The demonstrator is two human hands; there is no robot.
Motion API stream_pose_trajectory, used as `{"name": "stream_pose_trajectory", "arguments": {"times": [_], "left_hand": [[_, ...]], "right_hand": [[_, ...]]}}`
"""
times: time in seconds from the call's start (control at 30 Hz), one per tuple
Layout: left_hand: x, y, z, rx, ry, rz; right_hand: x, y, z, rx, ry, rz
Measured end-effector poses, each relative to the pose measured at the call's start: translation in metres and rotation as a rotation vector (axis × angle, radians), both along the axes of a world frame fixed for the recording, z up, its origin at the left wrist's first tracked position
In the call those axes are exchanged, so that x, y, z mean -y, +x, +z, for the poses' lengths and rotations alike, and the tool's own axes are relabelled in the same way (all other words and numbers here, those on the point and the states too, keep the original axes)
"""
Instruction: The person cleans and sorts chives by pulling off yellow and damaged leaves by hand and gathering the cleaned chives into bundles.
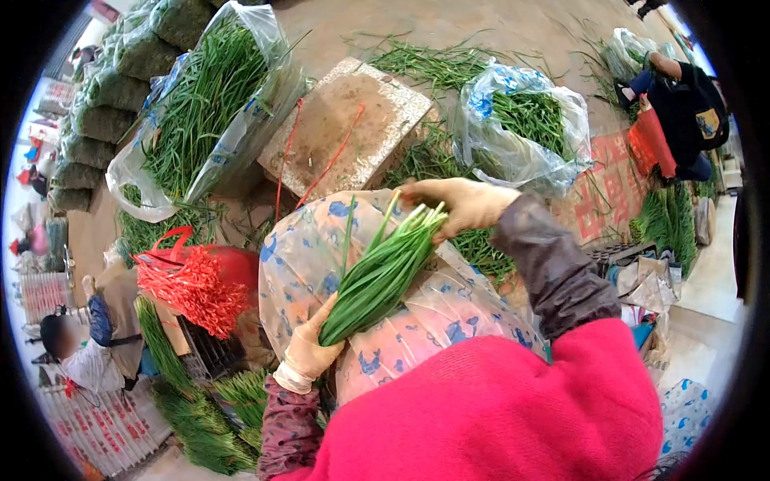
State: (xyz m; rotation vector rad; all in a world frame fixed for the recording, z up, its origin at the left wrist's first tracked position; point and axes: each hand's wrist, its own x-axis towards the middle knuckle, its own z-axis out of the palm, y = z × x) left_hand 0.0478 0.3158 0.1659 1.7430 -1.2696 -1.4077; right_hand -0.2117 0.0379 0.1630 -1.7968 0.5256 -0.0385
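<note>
Head view: a bunch of long green stalks (pixel 381 276) is held slantwise above the lap, over a plastic sheet (pixel 369 365) printed with blue marks. Its leafy lower end is gripped by the gloved left hand (pixel 309 349). The pale stem ends are met by the gloved right hand (pixel 477 204), whose fingertips are blurred; whether they are closed on any stalk cannot be told. Beyond the lap, two red strings (pixel 330 163) are laid across a dirty block (pixel 389 104), which is flanked by a large clear bag (pixel 233 152) and a smaller bag (pixel 577 128), both filled with greens. Red ties (pixel 200 293) are piled left of the sheet, and more bundles (pixel 200 425) are laid below them. Stacked sacks (pixel 116 84) are seen at upper left, and another person (pixel 682 104) is seen at right.
</note>
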Motion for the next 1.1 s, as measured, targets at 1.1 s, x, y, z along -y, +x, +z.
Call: {"name": "stream_pose_trajectory", "arguments": {"times": [1.1], "left_hand": [[0.003, 0.01, -0.001, -0.898, 0.514, 0.198]], "right_hand": [[0.041, 0.025, 0.018, 0.358, 0.377, -0.939]]}}
